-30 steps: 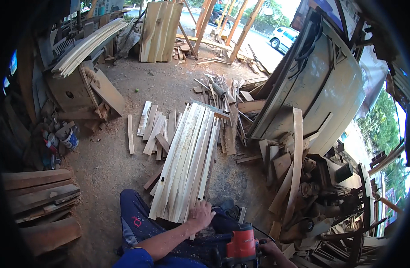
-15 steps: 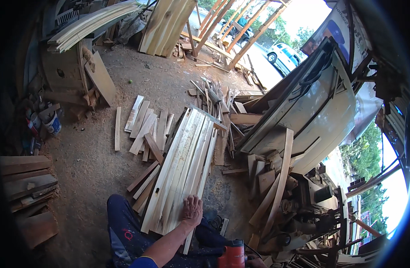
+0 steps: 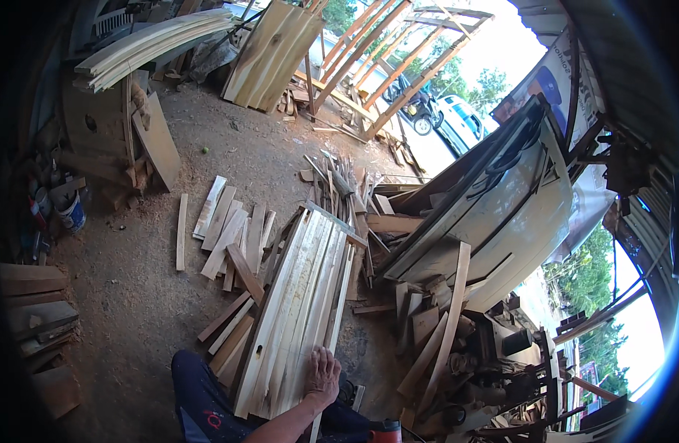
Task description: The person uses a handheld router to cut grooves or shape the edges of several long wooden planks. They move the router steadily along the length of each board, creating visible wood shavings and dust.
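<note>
Timber stack (image 3: 40,317): rough, dark pieces piled flat at my far left, probably so they lie steady.
Bucket (image 3: 72,214): round, white and blue, among small clutter.
Loose slats (image 3: 227,241): thin, straight, brown and pale, scattered over the dirt floor (image 3: 132,295).
Pale strips (image 3: 291,295): long, narrow wood with streaky grain, laid lengthwise side by side before me, likely to sit level; a dark slot (image 3: 260,348) marks the left side.
Left hand (image 3: 323,378): laid over the strips' near right part, fingers close together and bent, seemingly steadying them; whether they pinch an edge I cannot tell.
Crosspiece (image 3: 336,224): set across the far end, perhaps as a stop.
Red tool (image 3: 384,436): only its top shows, right of my forearm.
Right hand: out of sight; state unknown.
Broad panel (image 3: 495,229): flat, dusty, leaning, perhaps to save floor.
</note>
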